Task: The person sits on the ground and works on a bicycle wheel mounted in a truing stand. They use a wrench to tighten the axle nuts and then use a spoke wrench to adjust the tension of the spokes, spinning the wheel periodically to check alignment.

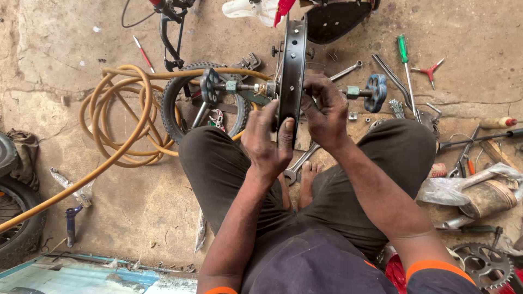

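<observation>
Head view, both hands point(297, 128) gripping black metal wheel rim point(292, 65), coiled rubber hose point(117, 117)

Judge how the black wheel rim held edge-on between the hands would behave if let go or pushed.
The rim looks like stiff metal, so probably keeps its shape. Round and narrow, it would likely roll or tip without the left hand and right hand.
</observation>
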